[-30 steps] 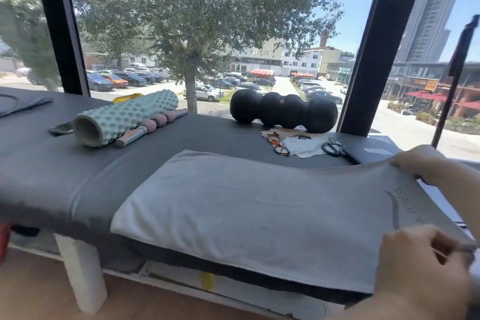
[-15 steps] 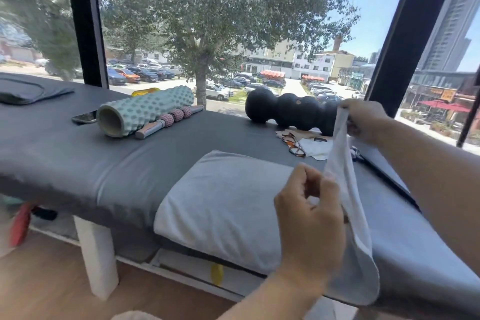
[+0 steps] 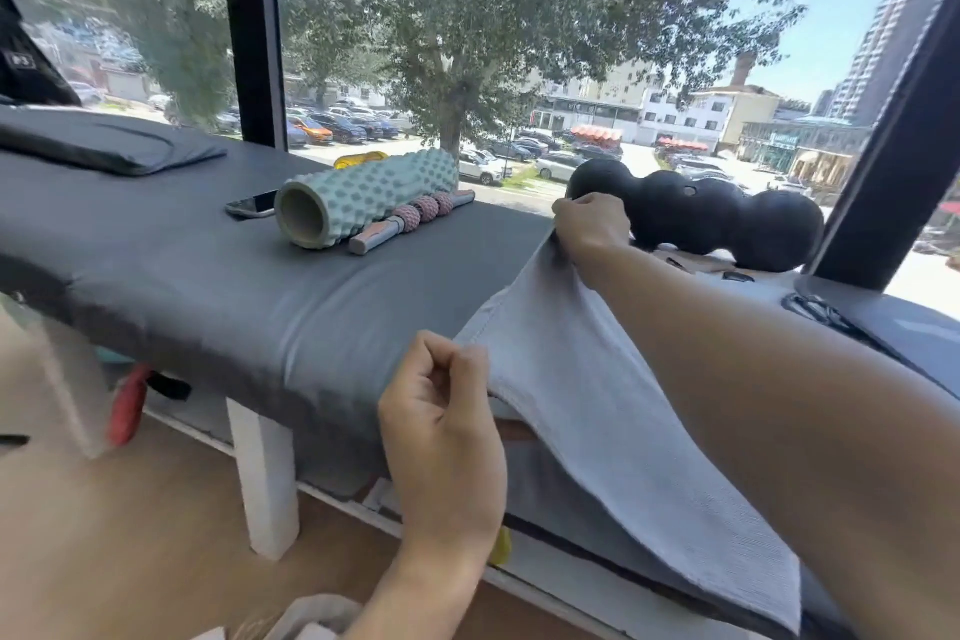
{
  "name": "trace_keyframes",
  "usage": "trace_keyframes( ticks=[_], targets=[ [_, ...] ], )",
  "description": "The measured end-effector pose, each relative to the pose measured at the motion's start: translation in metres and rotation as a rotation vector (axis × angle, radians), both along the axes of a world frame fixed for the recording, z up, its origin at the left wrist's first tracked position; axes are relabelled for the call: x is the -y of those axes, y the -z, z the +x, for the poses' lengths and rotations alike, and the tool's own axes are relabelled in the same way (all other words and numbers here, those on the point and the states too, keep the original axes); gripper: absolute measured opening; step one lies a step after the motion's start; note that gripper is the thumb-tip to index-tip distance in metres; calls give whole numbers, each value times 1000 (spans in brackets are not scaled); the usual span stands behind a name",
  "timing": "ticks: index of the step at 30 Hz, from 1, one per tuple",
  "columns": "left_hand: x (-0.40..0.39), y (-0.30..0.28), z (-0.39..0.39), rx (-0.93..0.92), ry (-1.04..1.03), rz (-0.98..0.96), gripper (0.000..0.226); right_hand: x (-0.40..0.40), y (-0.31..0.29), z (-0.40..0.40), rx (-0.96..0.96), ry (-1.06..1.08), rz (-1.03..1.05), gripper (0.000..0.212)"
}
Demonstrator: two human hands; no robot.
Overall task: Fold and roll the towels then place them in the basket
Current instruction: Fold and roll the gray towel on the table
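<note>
Grey towel (image 3: pixel 597 379) edge pinched by both hands, left hand (image 3: pixel 447 411), right hand (image 3: pixel 589 224)

On the counter (image 3: pixel 208 307), the foam roller (image 3: pixel 358 200) lies at ten o'clock of the towel (image 3: pixel 597 395), a phone (image 3: pixel 252 206) just left of it, a massage stick (image 3: pixel 410 221) touching its right side. The peanut roller (image 3: pixel 701 218) sits at twelve o'clock, behind the towel.

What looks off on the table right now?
Nothing damaged or spilled. The grey towel hangs over the table front edge, its corners pinched by the left hand and right hand. Glasses lie loose nearby.
</note>
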State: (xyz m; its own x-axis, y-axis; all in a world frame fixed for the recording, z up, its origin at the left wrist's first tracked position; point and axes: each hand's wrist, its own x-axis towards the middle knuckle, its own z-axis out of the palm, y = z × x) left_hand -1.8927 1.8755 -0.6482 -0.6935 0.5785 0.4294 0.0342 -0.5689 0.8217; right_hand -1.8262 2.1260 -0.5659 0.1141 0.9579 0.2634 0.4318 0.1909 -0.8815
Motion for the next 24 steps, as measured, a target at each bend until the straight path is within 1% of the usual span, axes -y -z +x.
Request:
trace_keyframes(
  ticks=[3, 8, 9, 10, 11, 12, 15, 18, 20, 22, 24],
  targets=[
    [-1, 11, -18, -11, -16, -121, 32, -2, 8, -21, 103, 0, -23, 17],
    [-2, 47, -60, -34, 93, -533, 32, -7, 49, -44, 252, -89, -165, 32],
    [-2, 52, -66, -19, 117, -586, 31, -9, 57, -44, 311, -96, -159, 31],
    [-1, 56, -69, -10, 135, -618, 28, -8, 61, -44, 376, -93, -133, 24],
    [-1, 59, -72, -16, 143, -638, 26, -7, 65, -42, 446, -85, -105, 15],
    [-1, 62, -72, -43, 142, -656, 23, -7, 67, -40, 496, -78, -82, 14],
    [-5, 70, -77, -192, 62, -694, 20, -10, 69, -36, 587, -103, -29, 28],
    [-5, 72, -83, -262, -90, -704, 22, -11, 74, -27, 774, -220, -15, 33],
    [-2, 69, -83, -317, -175, -669, 25, -6, 78, -17, 893, -312, -21, 37],
    [3, 65, -75, -446, -246, -602, 26, -4, 78, -5, 922, -367, -31, 41],
    [6, 59, -62, -604, -274, -494, 26, -7, 76, 10, 973, -388, -34, 43]
  ],
)
